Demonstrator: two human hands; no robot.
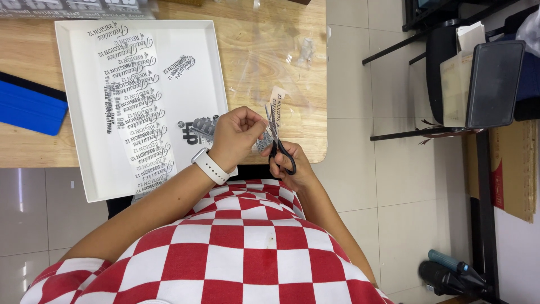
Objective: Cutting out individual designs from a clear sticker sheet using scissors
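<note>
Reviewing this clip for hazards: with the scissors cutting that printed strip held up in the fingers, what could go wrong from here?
1. The left hand pinches the printed strip right beside the scissors in the right hand, so a fingertip might get nicked.
2. The strip is held over the table edge, so cut pieces may drop to the floor instead of the white tray.
</note>
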